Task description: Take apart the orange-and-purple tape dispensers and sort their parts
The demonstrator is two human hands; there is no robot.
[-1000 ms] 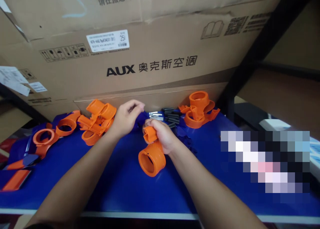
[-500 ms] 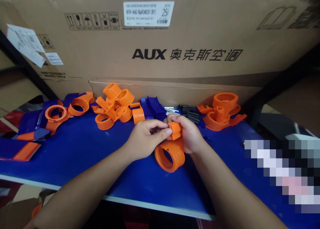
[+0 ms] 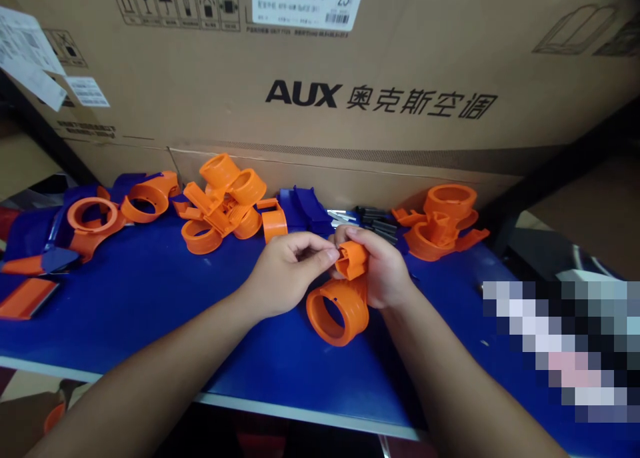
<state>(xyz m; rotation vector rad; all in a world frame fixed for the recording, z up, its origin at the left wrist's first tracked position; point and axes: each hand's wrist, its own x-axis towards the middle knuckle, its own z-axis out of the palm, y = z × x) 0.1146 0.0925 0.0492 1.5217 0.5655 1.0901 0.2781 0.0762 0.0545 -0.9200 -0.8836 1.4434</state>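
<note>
My right hand [image 3: 387, 268] is wrapped around the handle of an orange plastic tape dispenser frame [image 3: 357, 308], whose round hub hangs below, facing left toward me. The hollow end of the handle points to my left. At that end, the thumb and forefinger of my left hand [image 3: 285, 275] are pinched together. Whatever is between those fingertips is too small or hidden to make out. Just behind my hands lie black strips [image 3: 383, 226], thin metal pieces [image 3: 343, 217] and blue plastic parts [image 3: 303, 208].
A pile of orange frames [image 3: 220, 205] sits left of centre, another stack [image 3: 443, 218] at the right. Blue-and-orange dispensers [image 3: 95, 218] lie far left. A large cardboard box [image 3: 200, 105] walls off the back of the blue table [image 3: 165, 311]. A pixelated patch covers the right side.
The view has tilted down and shifted slightly. My left fingertips have drawn back a little from the handle, exposing more of its hollow end. My right hand keeps its hold.
</note>
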